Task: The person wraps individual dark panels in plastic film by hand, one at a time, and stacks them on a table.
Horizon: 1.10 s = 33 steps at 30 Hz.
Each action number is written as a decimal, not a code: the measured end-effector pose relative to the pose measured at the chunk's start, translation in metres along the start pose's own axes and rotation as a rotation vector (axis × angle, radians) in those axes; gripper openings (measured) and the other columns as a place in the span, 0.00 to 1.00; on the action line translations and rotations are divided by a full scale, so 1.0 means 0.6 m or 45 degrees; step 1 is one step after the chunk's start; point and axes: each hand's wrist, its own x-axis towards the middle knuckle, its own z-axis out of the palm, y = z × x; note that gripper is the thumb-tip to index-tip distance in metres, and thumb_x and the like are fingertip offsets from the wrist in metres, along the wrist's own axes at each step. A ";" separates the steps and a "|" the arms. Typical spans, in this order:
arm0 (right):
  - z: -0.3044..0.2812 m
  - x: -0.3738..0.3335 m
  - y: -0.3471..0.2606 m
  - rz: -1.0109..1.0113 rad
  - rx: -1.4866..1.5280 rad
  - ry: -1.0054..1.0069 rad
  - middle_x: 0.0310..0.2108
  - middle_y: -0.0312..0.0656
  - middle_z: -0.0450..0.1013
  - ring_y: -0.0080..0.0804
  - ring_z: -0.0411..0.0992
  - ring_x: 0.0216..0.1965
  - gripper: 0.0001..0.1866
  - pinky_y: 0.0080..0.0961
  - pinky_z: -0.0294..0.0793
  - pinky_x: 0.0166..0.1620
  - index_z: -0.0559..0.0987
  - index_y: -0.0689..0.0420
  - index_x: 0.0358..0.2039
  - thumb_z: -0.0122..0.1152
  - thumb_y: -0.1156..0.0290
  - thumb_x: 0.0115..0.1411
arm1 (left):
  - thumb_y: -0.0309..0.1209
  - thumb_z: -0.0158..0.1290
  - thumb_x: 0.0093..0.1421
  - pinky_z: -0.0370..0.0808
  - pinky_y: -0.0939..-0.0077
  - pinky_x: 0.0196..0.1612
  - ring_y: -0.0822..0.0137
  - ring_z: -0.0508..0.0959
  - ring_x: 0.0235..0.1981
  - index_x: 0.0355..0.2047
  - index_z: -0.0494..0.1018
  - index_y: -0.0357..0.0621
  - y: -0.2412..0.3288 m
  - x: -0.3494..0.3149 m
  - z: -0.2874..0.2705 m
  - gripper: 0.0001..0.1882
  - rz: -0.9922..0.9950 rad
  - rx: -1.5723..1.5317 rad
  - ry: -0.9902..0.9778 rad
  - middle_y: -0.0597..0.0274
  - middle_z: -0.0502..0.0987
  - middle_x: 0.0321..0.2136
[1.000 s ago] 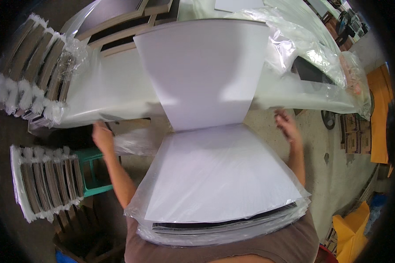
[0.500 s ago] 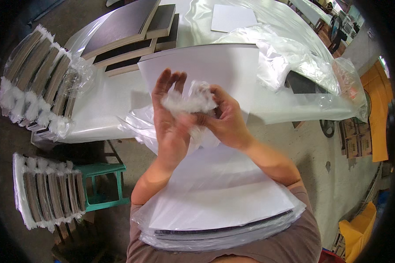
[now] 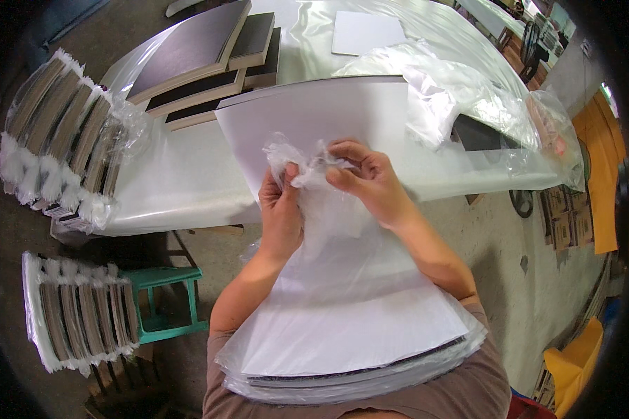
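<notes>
A bundle of flat sheets or boards [image 3: 356, 321], white on top with dark edges, leans against my torso inside a clear plastic bag [image 3: 335, 220]. My left hand [image 3: 282, 216] pinches the bag's crumpled, gathered end between thumb and fingers. At the other side of that gather, the thumb and fingers of my right hand [image 3: 370, 178] close on the plastic. Just beyond both hands, a large white sheet or board [image 3: 342, 108] lies at the table's near edge, its lower part hidden by my hands and the bag.
Black-topped boards [image 3: 203, 52] are stacked at the far left of the plastic-covered table [image 3: 168, 181]. Loose clear film [image 3: 440, 91] and a small white sheet [image 3: 367, 32] lie farther right. Wrapped bundles [image 3: 56, 133] line the left edge; another [image 3: 84, 314] is by a green stool [image 3: 164, 276].
The open left hand has closed on the plastic. The wadded bag end has been drawn out between my hands, and both hands sit slightly lower.
</notes>
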 end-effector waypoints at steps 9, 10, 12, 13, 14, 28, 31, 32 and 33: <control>-0.121 0.000 -0.049 -0.057 0.254 0.498 0.26 0.35 0.72 0.19 0.69 0.29 0.07 0.15 0.70 0.30 0.70 0.57 0.28 0.59 0.77 0.48 | 0.38 0.46 0.54 0.49 0.89 0.09 0.81 0.53 0.09 0.34 0.63 0.40 0.118 0.025 -0.133 0.14 0.027 -0.391 -0.098 0.68 0.64 0.20; -0.120 -0.002 -0.051 -0.088 0.124 0.469 0.26 0.35 0.72 0.18 0.69 0.29 0.08 0.14 0.69 0.30 0.70 0.57 0.27 0.59 0.77 0.47 | 0.41 0.47 0.54 0.48 0.90 0.10 0.81 0.51 0.08 0.33 0.63 0.42 0.144 0.018 -0.132 0.15 0.073 -0.155 0.160 0.69 0.64 0.19; -0.118 -0.007 -0.058 -0.148 -0.135 0.411 0.25 0.35 0.71 0.18 0.69 0.29 0.08 0.14 0.69 0.30 0.70 0.58 0.26 0.60 0.79 0.46 | 0.37 0.52 0.50 0.48 0.89 0.11 0.82 0.51 0.10 0.30 0.63 0.44 0.151 0.027 -0.140 0.13 0.194 0.230 0.298 0.72 0.63 0.19; -0.103 -0.007 -0.057 -0.105 -0.147 0.398 0.25 0.34 0.71 0.18 0.69 0.28 0.09 0.14 0.69 0.29 0.70 0.58 0.25 0.61 0.80 0.45 | 0.34 0.53 0.48 0.48 0.89 0.11 0.83 0.51 0.10 0.29 0.63 0.45 0.150 0.032 -0.142 0.12 0.276 0.611 0.337 0.72 0.63 0.19; -0.082 -0.006 -0.054 -0.060 -0.162 0.390 0.25 0.34 0.71 0.18 0.69 0.28 0.09 0.14 0.69 0.29 0.70 0.58 0.24 0.61 0.80 0.44 | 0.32 0.54 0.46 0.49 0.89 0.12 0.83 0.52 0.11 0.29 0.63 0.45 0.134 0.035 -0.109 0.12 0.170 0.478 0.388 0.73 0.62 0.19; -0.034 -0.010 -0.027 -0.043 -0.208 0.277 0.22 0.34 0.68 0.18 0.65 0.25 0.09 0.13 0.63 0.25 0.70 0.61 0.24 0.54 0.68 0.54 | 0.37 0.58 0.47 0.53 0.89 0.17 0.85 0.62 0.17 0.29 0.72 0.44 0.030 0.021 0.053 0.12 -0.367 0.349 -0.130 0.74 0.70 0.21; -0.017 0.002 -0.038 -0.127 -0.351 0.197 0.30 0.38 0.67 0.19 0.65 0.32 0.09 0.15 0.64 0.29 0.70 0.60 0.25 0.54 0.67 0.54 | 0.39 0.57 0.48 0.53 0.89 0.17 0.85 0.62 0.17 0.29 0.71 0.46 0.029 0.021 0.045 0.13 -0.366 0.308 -0.100 0.76 0.68 0.20; -0.018 0.002 -0.036 -0.153 -0.372 0.191 0.32 0.38 0.66 0.20 0.64 0.33 0.09 0.15 0.64 0.30 0.70 0.59 0.25 0.54 0.67 0.54 | 0.39 0.57 0.49 0.57 0.89 0.18 0.84 0.64 0.19 0.30 0.70 0.46 0.029 0.021 0.044 0.13 -0.387 0.305 -0.117 0.75 0.69 0.22; -0.021 0.001 -0.032 -0.178 -0.394 0.184 0.35 0.39 0.65 0.21 0.64 0.34 0.09 0.16 0.65 0.31 0.70 0.59 0.25 0.54 0.67 0.54 | 0.38 0.56 0.49 0.60 0.89 0.20 0.83 0.67 0.22 0.32 0.70 0.46 0.030 0.022 0.043 0.13 -0.408 0.301 -0.134 0.73 0.70 0.24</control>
